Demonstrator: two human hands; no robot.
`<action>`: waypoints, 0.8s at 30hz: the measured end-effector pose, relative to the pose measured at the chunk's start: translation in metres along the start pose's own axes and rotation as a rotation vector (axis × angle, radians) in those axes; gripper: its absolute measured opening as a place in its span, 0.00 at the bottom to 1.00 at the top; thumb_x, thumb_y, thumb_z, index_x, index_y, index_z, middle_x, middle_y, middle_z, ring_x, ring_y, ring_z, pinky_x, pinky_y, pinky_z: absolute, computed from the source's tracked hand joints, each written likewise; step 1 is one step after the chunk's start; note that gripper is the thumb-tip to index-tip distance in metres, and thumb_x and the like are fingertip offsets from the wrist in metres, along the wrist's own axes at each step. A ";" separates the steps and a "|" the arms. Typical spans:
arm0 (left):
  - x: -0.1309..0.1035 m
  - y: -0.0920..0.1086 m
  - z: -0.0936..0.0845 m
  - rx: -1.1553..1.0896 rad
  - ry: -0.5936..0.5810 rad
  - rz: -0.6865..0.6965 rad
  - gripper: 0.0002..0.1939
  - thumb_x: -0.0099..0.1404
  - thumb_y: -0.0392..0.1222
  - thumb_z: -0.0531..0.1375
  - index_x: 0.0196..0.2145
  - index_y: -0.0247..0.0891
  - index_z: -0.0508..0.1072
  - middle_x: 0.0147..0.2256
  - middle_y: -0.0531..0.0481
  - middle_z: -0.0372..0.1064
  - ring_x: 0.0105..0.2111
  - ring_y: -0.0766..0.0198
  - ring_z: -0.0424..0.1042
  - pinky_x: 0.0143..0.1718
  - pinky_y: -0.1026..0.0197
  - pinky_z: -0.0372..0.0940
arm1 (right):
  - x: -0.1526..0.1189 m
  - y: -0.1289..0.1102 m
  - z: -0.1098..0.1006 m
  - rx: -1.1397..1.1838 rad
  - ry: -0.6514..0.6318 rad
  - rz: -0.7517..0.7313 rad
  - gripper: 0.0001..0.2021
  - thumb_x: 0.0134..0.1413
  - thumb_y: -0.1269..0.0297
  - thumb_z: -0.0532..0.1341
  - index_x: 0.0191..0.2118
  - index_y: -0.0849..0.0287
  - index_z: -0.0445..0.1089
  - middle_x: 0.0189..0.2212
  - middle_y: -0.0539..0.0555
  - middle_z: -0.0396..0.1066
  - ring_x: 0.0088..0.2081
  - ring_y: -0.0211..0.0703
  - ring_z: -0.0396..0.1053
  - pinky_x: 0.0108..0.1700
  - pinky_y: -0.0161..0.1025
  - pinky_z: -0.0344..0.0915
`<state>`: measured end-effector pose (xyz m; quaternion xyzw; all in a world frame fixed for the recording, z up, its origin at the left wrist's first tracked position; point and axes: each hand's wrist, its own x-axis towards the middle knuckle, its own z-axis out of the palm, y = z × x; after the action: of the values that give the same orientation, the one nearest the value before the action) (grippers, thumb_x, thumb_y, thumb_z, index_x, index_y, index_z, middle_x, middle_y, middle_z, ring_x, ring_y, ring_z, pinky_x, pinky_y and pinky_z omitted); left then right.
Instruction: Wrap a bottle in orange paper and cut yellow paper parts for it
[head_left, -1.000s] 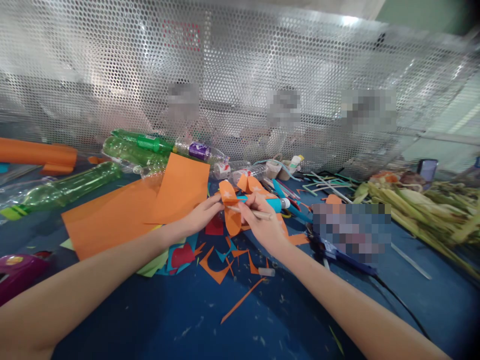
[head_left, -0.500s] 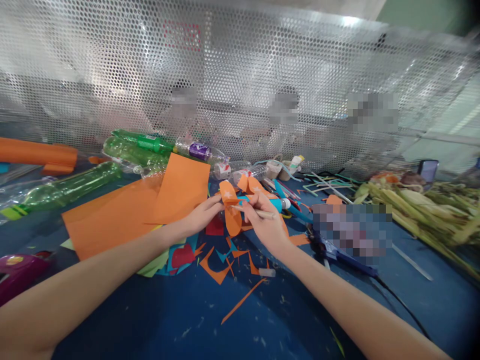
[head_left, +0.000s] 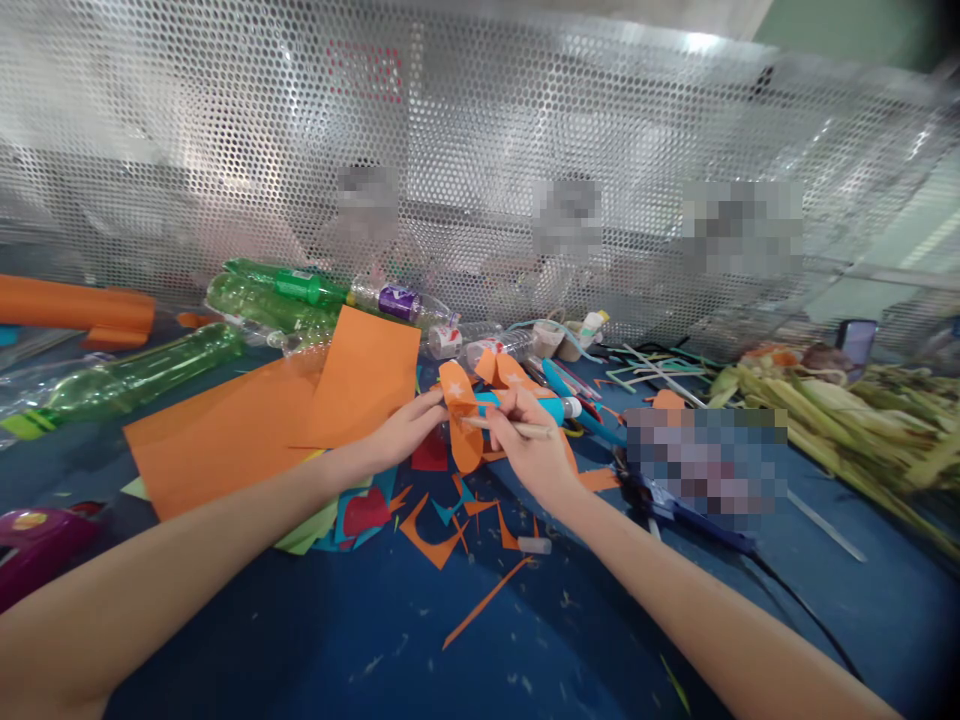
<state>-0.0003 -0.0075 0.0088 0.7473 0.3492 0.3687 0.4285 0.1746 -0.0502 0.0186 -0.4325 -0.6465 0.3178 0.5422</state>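
My right hand (head_left: pixel 529 435) is closed in a writing grip around a slim whitish pen (head_left: pixel 532 431). Its tip meets an orange paper piece (head_left: pixel 466 450) with rounded ends and a white star on it. At that piece's left edge, the fingers of my left hand (head_left: pixel 411 428) are together and hold it; their tips are partly hidden. Behind my right hand lies a blue tube (head_left: pixel 551 408), with more star-marked orange paper (head_left: pixel 516 372) beside it. A small whitish cap (head_left: pixel 534 545) lies on the table nearer to me.
Orange sheets (head_left: pixel 225 430) and green plastic bottles (head_left: pixel 150 375) are to the left. Orange scraps (head_left: pixel 435 540) lie in front. A blue glue gun (head_left: pixel 694 515) with a black cord lies right, near corn husks (head_left: pixel 825 420). A perforated metal screen (head_left: pixel 480 150) stands behind.
My right hand and the pen have shifted very slightly against the orange paper piece. My left hand stays in place.
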 end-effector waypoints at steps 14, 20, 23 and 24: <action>0.000 0.001 -0.001 0.049 -0.013 0.007 0.21 0.62 0.43 0.47 0.51 0.41 0.66 0.56 0.53 0.59 0.54 0.57 0.58 0.56 0.57 0.51 | -0.002 -0.002 -0.001 -0.067 -0.059 0.016 0.11 0.53 0.62 0.55 0.23 0.55 0.54 0.14 0.42 0.57 0.18 0.33 0.57 0.24 0.33 0.58; 0.000 -0.001 -0.001 0.046 -0.006 0.019 0.21 0.62 0.44 0.48 0.51 0.42 0.66 0.56 0.54 0.59 0.55 0.55 0.58 0.56 0.57 0.51 | -0.001 0.002 0.000 -0.069 -0.056 0.018 0.10 0.52 0.62 0.55 0.24 0.55 0.53 0.14 0.42 0.57 0.18 0.34 0.58 0.24 0.34 0.59; 0.000 -0.001 -0.001 0.044 -0.015 0.006 0.21 0.62 0.44 0.47 0.52 0.41 0.65 0.57 0.53 0.58 0.55 0.56 0.57 0.57 0.58 0.50 | -0.001 0.005 -0.001 -0.070 -0.009 0.021 0.09 0.51 0.64 0.55 0.24 0.55 0.53 0.14 0.41 0.54 0.16 0.32 0.54 0.23 0.34 0.58; -0.001 0.000 -0.001 0.043 -0.017 0.005 0.22 0.62 0.44 0.47 0.53 0.41 0.65 0.57 0.53 0.57 0.55 0.57 0.57 0.57 0.58 0.50 | -0.001 0.006 -0.002 -0.081 0.012 0.020 0.09 0.51 0.65 0.55 0.24 0.55 0.53 0.14 0.40 0.53 0.16 0.32 0.53 0.22 0.34 0.57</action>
<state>-0.0012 -0.0078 0.0088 0.7604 0.3517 0.3557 0.4142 0.1776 -0.0485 0.0134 -0.4623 -0.6511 0.2943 0.5251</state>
